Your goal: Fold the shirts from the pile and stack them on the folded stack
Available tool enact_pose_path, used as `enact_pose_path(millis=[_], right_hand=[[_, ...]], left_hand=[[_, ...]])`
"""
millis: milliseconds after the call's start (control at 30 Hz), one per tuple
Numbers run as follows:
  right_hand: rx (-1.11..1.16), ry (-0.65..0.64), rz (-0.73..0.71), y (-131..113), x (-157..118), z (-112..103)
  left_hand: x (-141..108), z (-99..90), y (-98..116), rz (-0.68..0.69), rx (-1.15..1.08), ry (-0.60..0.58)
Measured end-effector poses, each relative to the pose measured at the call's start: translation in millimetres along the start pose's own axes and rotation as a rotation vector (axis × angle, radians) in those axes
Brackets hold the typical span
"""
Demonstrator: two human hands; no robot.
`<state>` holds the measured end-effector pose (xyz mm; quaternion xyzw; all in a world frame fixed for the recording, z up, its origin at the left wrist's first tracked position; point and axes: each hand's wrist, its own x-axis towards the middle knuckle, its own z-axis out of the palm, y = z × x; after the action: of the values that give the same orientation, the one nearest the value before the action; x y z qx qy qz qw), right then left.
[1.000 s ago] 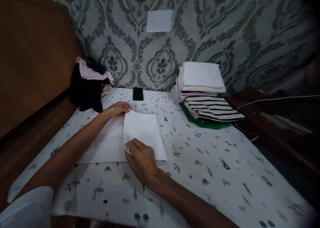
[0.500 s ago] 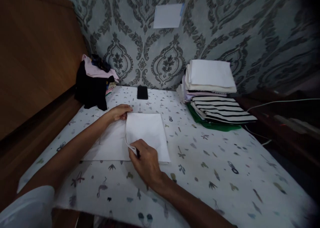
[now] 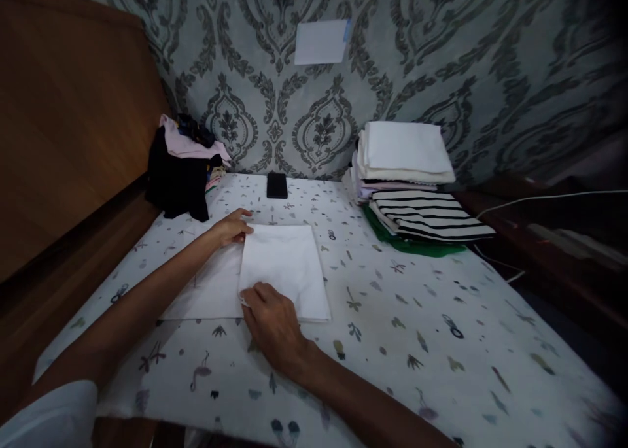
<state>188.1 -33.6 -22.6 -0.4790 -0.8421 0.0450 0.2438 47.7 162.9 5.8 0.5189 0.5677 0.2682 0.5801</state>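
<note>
A white cloth (image 3: 282, 261) lies partly folded on the patterned sheet, its right part a doubled square and its left part a single flat layer. At the far left corner of that square, my left hand (image 3: 230, 229) rests with its index finger stretched out and its thumb touching the corner. My right hand (image 3: 275, 324) is closed over the near left corner, fingertips pinching the folded edge. The palm side of my right hand is hidden.
Folded clothes (image 3: 407, 150) are stacked at the back right, beside a striped garment (image 3: 432, 214) on green fabric (image 3: 392, 235). A black phone (image 3: 277, 186) lies near the wall. Black and pink clothes (image 3: 179, 183) are heaped at the back left by a wooden panel (image 3: 73, 121).
My right hand has moved slightly left and lower, and the lifted fold edge now lies flatter. My left hand's index finger has lifted and spread from the thumb. The view has shifted a little.
</note>
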Motion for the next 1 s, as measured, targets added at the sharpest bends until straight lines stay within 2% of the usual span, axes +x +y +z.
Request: enact_pose_path(millis=[167, 233, 300, 367, 467, 567, 633, 667, 767, 867, 933, 1000], right_hand=[[0.081, 0.039, 0.036, 1.4, -1.2, -2.4], [0.129, 0.083, 0.054, 2.8, -1.1, -4.1], [0.138, 0.113, 0.053, 2.9, -0.7, -5.3], [0.100, 0.095, 0.044, 0.9, -0.2, -6.3], [0.039, -0.012, 0.030, -4.7, -0.7, -9.9], [0.105, -0.012, 0.001, -5.5, -3.0, -19.3], [0.170, 0.055, 0.002, 1.1, -4.4, -27.4], [0.178, 0.086, 0.016, 6.6, -4.9, -30.9], [0.067, 0.088, 0.068, 27.8, -6.4, -34.1], [-0.080, -0.070, 0.088, 44.2, -10.9, -25.9], [-0.113, -0.170, 0.093, 48.5, -14.9, -19.0], [-0.119, -0.203, 0.099, 48.5, -17.8, -14.6]], left_hand=[[-8.3, 0.4, 4.4, 0.002, 0.068, -0.121], [-10.5, 0.3, 6.5, 0.034, 0.036, -0.192], [-10.5, -0.2, 6.8, 0.069, -0.016, -0.212], [-10.1, -1.5, 5.7, 0.088, 0.030, -0.151], [-15.7, -3.6, 3.8, 0.156, 0.336, 0.015], [-32.9, 1.0, 2.7, 0.381, 0.722, 0.234], [-46.1, 11.0, -0.4, 0.550, 0.886, 0.288], [-51.3, 17.7, -3.4, 0.622, 0.925, 0.256], [-56.4, 36.8, -17.9, 0.724, 0.971, 0.009], [-48.2, 43.8, -31.9, 0.674, 1.041, -0.164], [-41.1, 42.5, -35.1, 0.624, 1.076, -0.198], [-35.2, 42.5, -32.7, 0.594, 1.083, -0.225]])
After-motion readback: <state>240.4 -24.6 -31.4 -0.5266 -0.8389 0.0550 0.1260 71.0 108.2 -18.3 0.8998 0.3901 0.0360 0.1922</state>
